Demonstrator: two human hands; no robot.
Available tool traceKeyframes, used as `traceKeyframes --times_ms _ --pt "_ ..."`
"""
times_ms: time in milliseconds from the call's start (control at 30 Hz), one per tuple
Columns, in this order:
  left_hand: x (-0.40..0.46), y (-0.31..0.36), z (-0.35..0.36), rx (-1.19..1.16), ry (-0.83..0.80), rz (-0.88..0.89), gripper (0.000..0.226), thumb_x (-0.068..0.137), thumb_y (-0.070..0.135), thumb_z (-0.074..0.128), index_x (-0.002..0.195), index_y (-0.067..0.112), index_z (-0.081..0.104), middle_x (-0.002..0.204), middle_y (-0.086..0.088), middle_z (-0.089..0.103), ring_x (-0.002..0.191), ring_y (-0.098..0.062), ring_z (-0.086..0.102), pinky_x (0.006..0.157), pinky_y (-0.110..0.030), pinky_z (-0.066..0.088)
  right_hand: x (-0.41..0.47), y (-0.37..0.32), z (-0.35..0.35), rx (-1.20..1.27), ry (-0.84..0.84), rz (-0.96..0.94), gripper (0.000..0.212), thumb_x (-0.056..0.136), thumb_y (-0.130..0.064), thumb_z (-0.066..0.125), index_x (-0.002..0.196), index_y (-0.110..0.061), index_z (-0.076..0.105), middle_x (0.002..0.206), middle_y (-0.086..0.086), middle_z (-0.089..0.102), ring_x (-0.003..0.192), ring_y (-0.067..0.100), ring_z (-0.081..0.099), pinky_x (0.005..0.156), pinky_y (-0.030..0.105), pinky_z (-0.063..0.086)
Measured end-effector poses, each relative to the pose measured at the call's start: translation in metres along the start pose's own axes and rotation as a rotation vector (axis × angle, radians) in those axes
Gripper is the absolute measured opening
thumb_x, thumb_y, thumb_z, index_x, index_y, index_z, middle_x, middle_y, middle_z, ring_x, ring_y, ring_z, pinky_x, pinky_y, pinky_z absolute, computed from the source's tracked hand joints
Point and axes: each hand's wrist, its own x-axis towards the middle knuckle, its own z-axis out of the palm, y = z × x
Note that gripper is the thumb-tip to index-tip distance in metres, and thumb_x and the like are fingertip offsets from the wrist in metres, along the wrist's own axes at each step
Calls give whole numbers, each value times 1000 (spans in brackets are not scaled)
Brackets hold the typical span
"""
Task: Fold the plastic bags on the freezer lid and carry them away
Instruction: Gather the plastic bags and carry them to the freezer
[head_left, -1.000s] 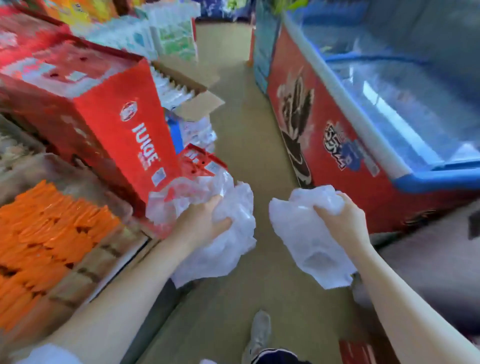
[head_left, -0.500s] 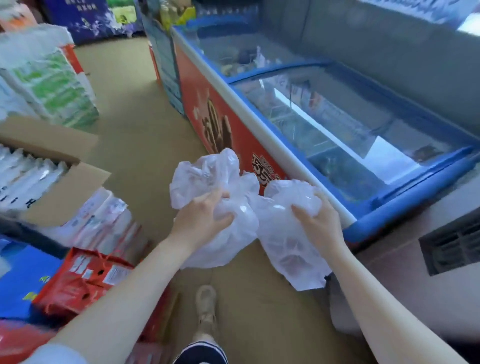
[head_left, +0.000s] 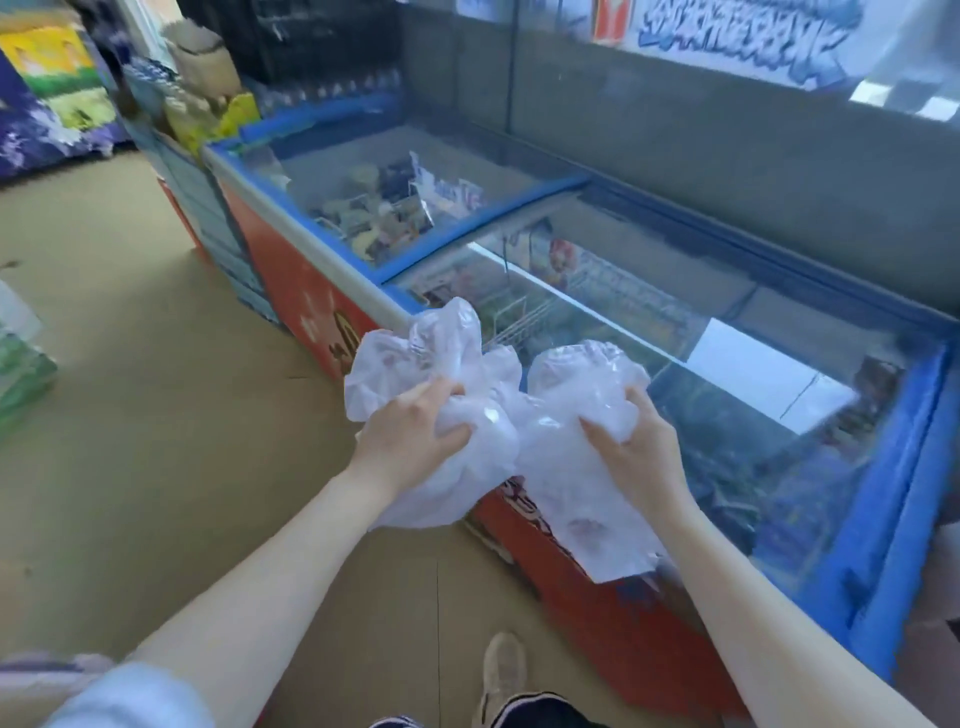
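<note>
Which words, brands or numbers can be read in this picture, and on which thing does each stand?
None can be read for certain.
Poster above the freezer: big blue characters, too blurred.
Freezer front: a logo, partly hidden by the plastic bags, unreadable.
Packages under the freezer lid: print too small.
</note>
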Motion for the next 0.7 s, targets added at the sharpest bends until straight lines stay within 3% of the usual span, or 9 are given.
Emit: traceKeyframes --times_ms 100,267,400,533,600,700 --pt "56 -9 6 39 12 62 34 86 30 60 115 15 52 114 -3 59 98 -26 56 63 -29 31 51 -4 8 -86 25 -53 48 83 -23 68 123 -6 48 114 11 60 103 29 55 80 30 39" --pt "138 -24 9 64 0 115 33 88 28 56 119 17 51 119 -2 55 98 -24 54 68 -32 40 128 -8 24 -155 18 -79 49 83 -26 68 124 -11 48 121 5 58 110 24 51 74 20 30" --pt "200 -49 12 79 41 166 31 87 24 55 116 16 54 109 -6 57 93 -28 55 65 -28 34 179 -11 45 -181 27 -77 46 81 -29 69 119 -12 49 109 3 60 101 23 54 72 23 33" --pt "265 -82 16 122 81 309 33 79 16 60 109 21 47 94 -11 60 84 -34 59 60 -37 46 230 -20 63 -250 27 -114 51 82 -20 68 127 -12 46 117 3 54 114 22 45 74 30 37" --pt "307 -95 13 180 158 397 33 78 16 58 108 21 44 90 -11 61 79 -33 60 61 -38 48 257 -24 72 -310 96 -168 53 80 -17 71 127 -8 48 118 7 56 119 27 42 75 36 41" --pt "373 -111 14 162 207 520 34 76 25 43 110 19 45 95 -11 60 81 -29 54 69 -35 43 296 -28 91 -365 235 -182 57 71 -16 80 121 -2 55 122 14 58 114 38 49 87 48 44"
